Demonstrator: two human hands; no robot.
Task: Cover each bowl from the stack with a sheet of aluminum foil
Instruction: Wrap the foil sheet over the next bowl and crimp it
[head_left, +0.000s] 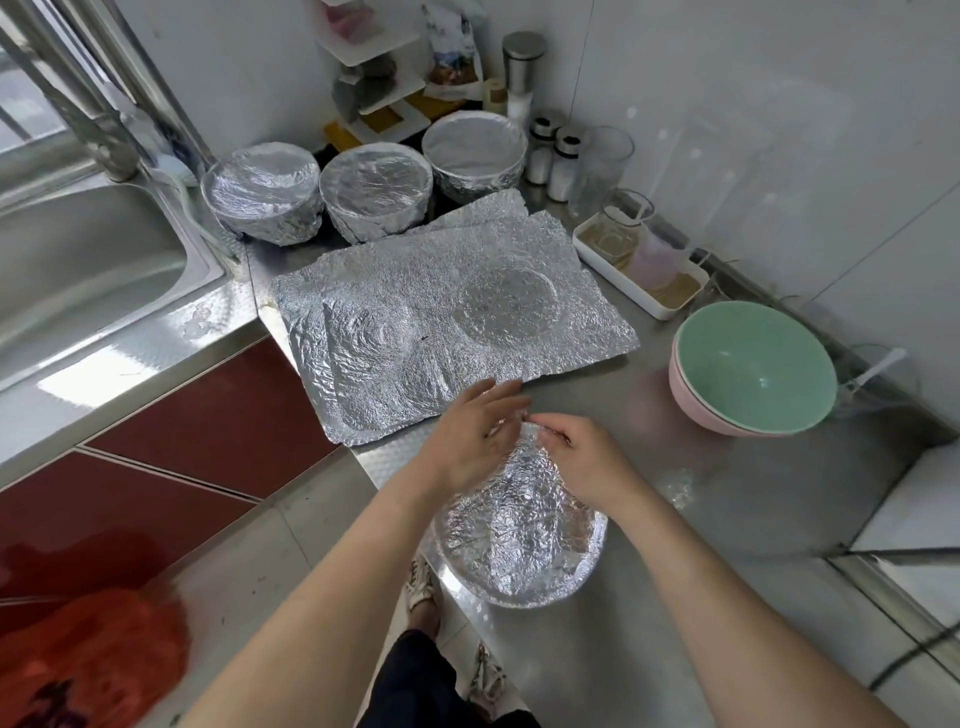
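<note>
Wrapped bowl (519, 540) is at 6 o'clock, close to the front edge of the counter (691, 525). Both hands are on its far rim.

Left hand (467, 436): fingers nearly straight, laid on the foil, gripping nothing.

Right hand (587, 457): fingers curled at the rim. Looks like a pinch on the foil edge (522, 467), though the fingertips are partly hidden.

My read: last crimp on this one.

Risks:
- Bowl is near the counter edge and the steel looks slick. Downward or inward pressure on the far rim could slide it toward the floor.
- Foil is already heavily creased. A hard pinch or tug could tear it at the rim.

Loose foil sheets (441, 312) lie flat at 12 o'clock, just beyond the hands. They overlap, so one pull may lift two.

Bowl stack (753, 374) is at 3 o'clock, green nested in pink, uncovered. Lifting the top one could drag the lower one along.

Three finished bowls (376, 189) sit at 11 to 12 o'clock against the wall, beside the sink (78, 270).
</note>
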